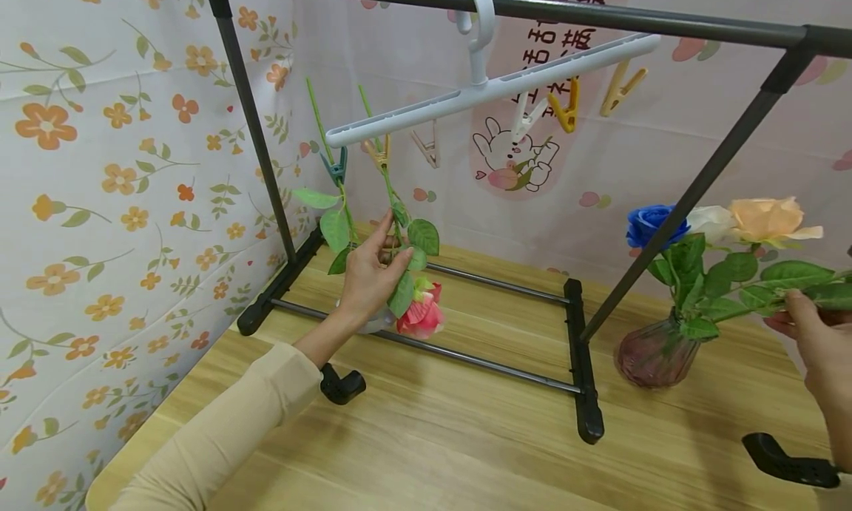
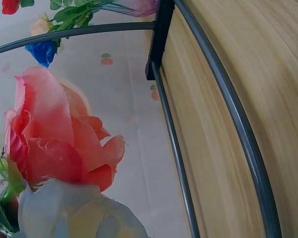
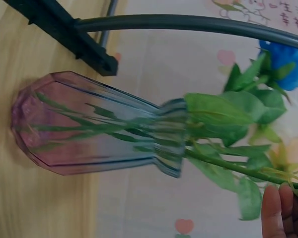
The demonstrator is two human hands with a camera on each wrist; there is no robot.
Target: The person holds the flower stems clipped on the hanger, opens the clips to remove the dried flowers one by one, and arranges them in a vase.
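My left hand (image 1: 373,273) holds the leafy stem of a pink rose (image 1: 421,313). This rose hangs head down from a beige clothespin (image 1: 378,156) on the white hanger (image 1: 426,112). Beside it, a second stem (image 1: 313,104) hangs in a teal clothespin (image 1: 336,166); a whitish rose (image 2: 79,213) shows right by the pink one in the left wrist view. My right hand (image 1: 819,348) pinches a leafy rose stem (image 3: 233,168) that leans out of the pink glass vase (image 1: 652,356). Blue (image 1: 655,225), white and peach (image 1: 768,219) roses stand in the vase.
A dark metal rack (image 1: 579,363) stands on the wooden table (image 1: 426,452), its top bar carrying the hanger. Several unused clothespins, including a yellow one (image 1: 566,110), hang toward the hanger's right. Flowered cloth (image 1: 120,222) covers the left side and the back.
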